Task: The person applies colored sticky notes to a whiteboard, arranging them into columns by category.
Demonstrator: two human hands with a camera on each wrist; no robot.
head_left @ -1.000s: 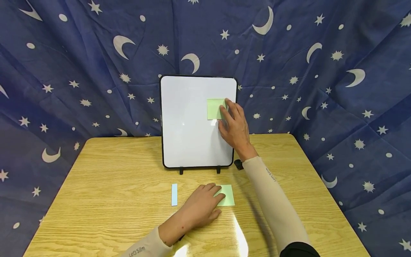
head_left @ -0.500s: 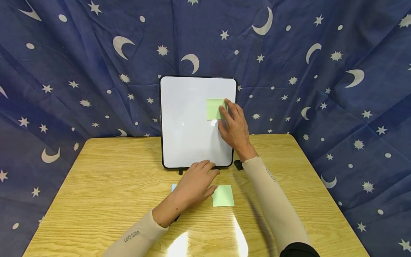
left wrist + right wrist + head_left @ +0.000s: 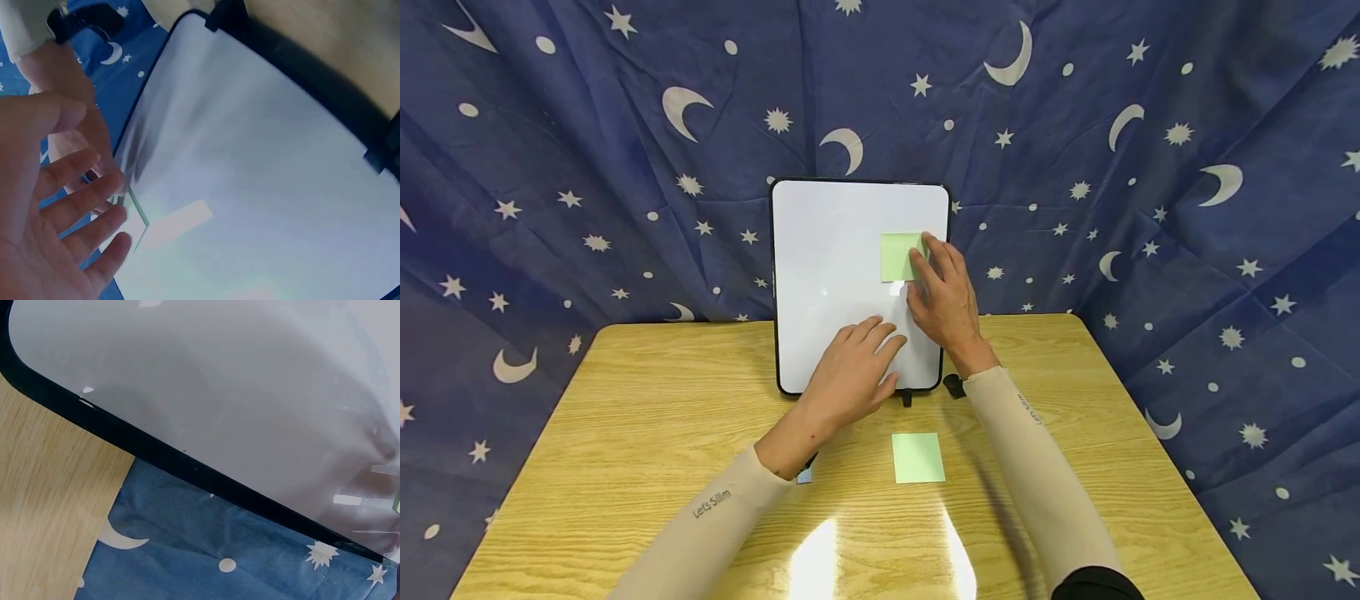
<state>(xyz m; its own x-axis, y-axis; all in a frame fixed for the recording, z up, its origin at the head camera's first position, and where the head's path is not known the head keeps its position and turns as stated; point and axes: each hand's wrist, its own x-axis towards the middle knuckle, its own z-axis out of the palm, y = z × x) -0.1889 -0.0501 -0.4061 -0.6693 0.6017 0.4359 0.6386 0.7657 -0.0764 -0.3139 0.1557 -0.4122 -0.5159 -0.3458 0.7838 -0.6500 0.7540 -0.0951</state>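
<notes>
In the head view a light green sticky note (image 3: 897,257) lies against the upper right of a whiteboard (image 3: 827,250). My right hand (image 3: 947,304) reaches up to it, fingertips touching its right side. In front of the board's lower part my left hand (image 3: 848,367) is raised with fingers spread, holding nothing. The left wrist view shows this left hand (image 3: 69,219) with parted fingers, and the sticky note (image 3: 131,222) behind the fingertips. A second light green sticky note (image 3: 918,457) lies on the table. In the right wrist view my right hand is nearly out of frame.
The whiteboard stands upright on black feet (image 3: 907,398) on a wooden table (image 3: 670,400). A blue strip (image 3: 805,476) is mostly hidden under my left wrist. Behind hangs a dark blue curtain (image 3: 625,167) with moons and stars.
My left hand has left the sticky note on the table and moved up in front of the whiteboard. My right hand has stayed at the note on the board.
</notes>
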